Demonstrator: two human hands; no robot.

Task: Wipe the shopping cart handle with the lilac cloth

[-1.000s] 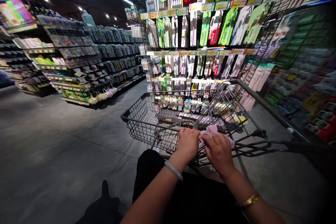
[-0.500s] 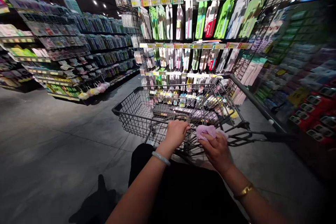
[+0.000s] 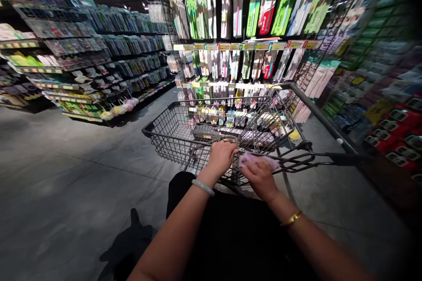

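A dark wire shopping cart (image 3: 174, 128) stands right in front of me, lying across the view with its handle end at the right. My left hand (image 3: 221, 156) is closed around the cart's near top rail. Just right of it, my right hand (image 3: 260, 176) presses a crumpled pink cloth (image 3: 248, 159) against the same rail, fingers closed over the cloth. The rail under the cloth is hidden. A pale bangle (image 3: 202, 187) circles my left wrist, and a gold bracelet (image 3: 294, 217) my right.
Behind the cart rises a rack of packaged toothbrushes (image 3: 234, 63) on hooks. More stocked shelves (image 3: 128, 50) line the left side. Red packages (image 3: 392, 134) hang at the right. Grey floor (image 3: 75, 167) extends at the left, and the cart's handle bar (image 3: 314, 112) juts toward me.
My right hand has slid left along the rail with the pink cloth, closer to my left hand. The left hand keeps its grip. The view has tilted slightly downward.
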